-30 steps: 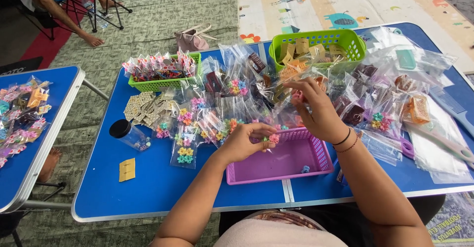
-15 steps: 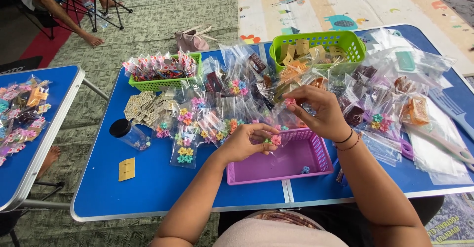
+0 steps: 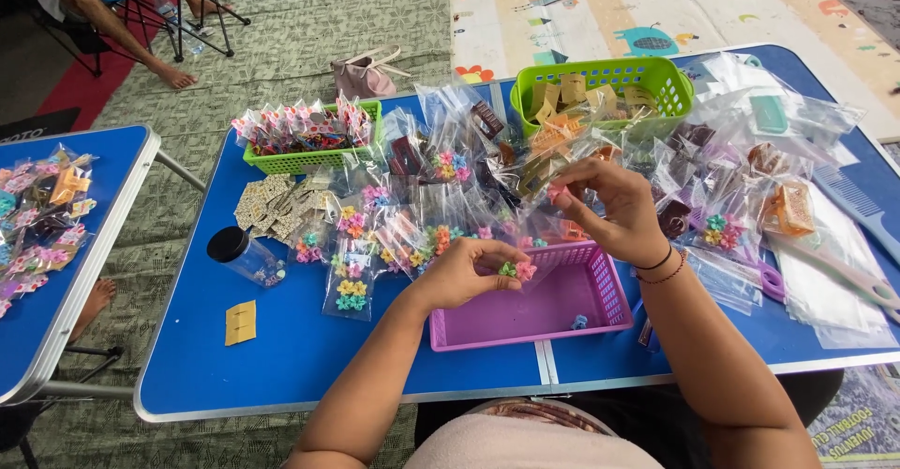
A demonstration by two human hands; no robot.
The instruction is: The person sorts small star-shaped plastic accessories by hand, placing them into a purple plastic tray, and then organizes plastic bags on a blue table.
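- Counter [image 3: 309,356]: blue, carrying a purple tray [image 3: 600,295].
- Right hand [image 3: 609,208], above the tray, pinches a thin, slippery clear bag [image 3: 539,173] by its edge.
- Left hand [image 3: 464,277], at the tray's left rim, pinches small, light, stiff clips [image 3: 517,269].

Your right hand [image 3: 609,208] now sits a little higher and further left above the purple basket [image 3: 600,311] than a second ago, its grip pinching a clear plastic bag [image 3: 548,173]. Your left hand [image 3: 464,274] has shifted slightly, and the small flower clips [image 3: 517,269] at its fingertips are closer to the basket's rim.
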